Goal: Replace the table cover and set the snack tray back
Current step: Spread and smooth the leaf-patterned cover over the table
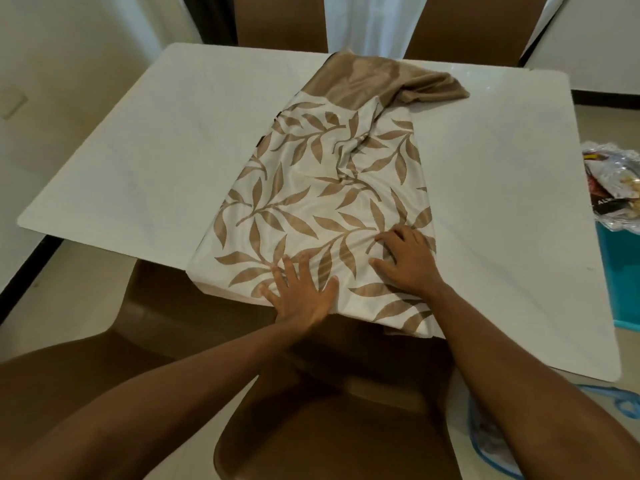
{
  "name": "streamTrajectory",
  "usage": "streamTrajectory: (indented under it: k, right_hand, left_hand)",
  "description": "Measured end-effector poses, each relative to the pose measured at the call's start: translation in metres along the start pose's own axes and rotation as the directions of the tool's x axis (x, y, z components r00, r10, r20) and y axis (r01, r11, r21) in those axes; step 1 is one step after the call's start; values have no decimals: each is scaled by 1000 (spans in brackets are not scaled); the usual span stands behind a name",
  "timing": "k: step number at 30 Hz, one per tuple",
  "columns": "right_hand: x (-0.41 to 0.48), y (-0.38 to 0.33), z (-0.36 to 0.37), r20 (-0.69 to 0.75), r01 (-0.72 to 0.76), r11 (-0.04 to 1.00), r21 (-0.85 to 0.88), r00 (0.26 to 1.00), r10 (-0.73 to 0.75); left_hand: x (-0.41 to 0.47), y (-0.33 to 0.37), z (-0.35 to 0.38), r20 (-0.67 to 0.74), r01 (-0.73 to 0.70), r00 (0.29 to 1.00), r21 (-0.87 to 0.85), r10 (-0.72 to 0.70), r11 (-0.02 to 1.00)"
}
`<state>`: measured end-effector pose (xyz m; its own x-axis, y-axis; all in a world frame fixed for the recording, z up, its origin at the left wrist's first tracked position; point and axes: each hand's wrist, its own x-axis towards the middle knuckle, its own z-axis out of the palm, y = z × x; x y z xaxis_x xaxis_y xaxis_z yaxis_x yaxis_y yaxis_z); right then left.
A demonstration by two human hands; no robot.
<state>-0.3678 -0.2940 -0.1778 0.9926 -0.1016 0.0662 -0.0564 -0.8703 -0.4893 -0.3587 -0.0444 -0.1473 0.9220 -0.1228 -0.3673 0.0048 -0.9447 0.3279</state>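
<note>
A folded table cover [329, 188], cream with tan leaves and a plain tan far end, lies lengthwise down the middle of the white table [138, 161]. Its near end hangs a little over the table's front edge. My left hand [301, 292] lies flat on the cover's near left part with fingers spread. My right hand [405, 258] presses on the cover to the right of it, fingers slightly bent into the fabric. The snack tray [613, 188], holding clear-wrapped snacks, sits off the table at the right edge of the view, partly cut off.
Brown chairs stand at the near side [311, 427] and beyond the far side [471, 26] of the table. A teal container [623, 271] sits under the snack tray at the right. A blue-edged cloth [491, 438] lies low on the floor at the lower right.
</note>
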Motion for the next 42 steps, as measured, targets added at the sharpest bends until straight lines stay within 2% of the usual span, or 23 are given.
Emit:
streamTrajectory:
  k: [3,5,8,11,14,19,22,24,28,30,37,39,42]
  right_hand:
    - [-3,-8,6,-144,-176,984,-5,974,173]
    - [-3,-28,13,-184,-277,959,-63,947,262]
    - [6,-57,23,-212,-340,938,-74,924,318]
    - [30,-70,31,-288,-338,938,-74,908,305]
    - [71,-68,31,-271,-315,943,-105,922,277]
    - [135,-50,26,-159,-421,904,-69,900,407]
    - [135,-37,26,-179,-453,880,-146,887,427]
    - [129,-36,27,-207,-470,868,-161,876,436]
    - [117,-48,23,-233,-550,824,-136,826,513]
    - [105,-58,24,-242,-579,803,-144,807,539]
    - [32,-91,45,-304,-572,805,-157,804,512]
    - [13,-94,47,-311,-596,791,-139,785,536]
    - [6,-94,42,-361,-620,784,-41,740,567]
  left_hand:
    - [12,0,-11,-90,-172,980,89,180,981]
    - [32,-5,-22,-89,-263,957,137,276,955]
    - [76,-15,-43,-107,-326,932,176,347,929]
    - [129,-23,-64,-109,-373,910,206,401,904]
    - [178,-23,-83,-90,-446,874,241,478,862]
    - [251,-10,-111,48,-549,832,205,552,810]
    - [265,-9,-112,40,-593,794,266,606,760]
    - [263,-15,-109,-26,-599,771,308,636,739]
    - [251,-23,-109,-80,-525,817,304,571,795]
    - [237,-34,-109,-93,-512,818,334,568,791]
    - [166,-76,-87,-198,-397,852,362,485,844]
    - [153,-81,-84,-222,-393,841,378,494,838]
    - [145,-79,-88,-322,-431,780,346,536,834]
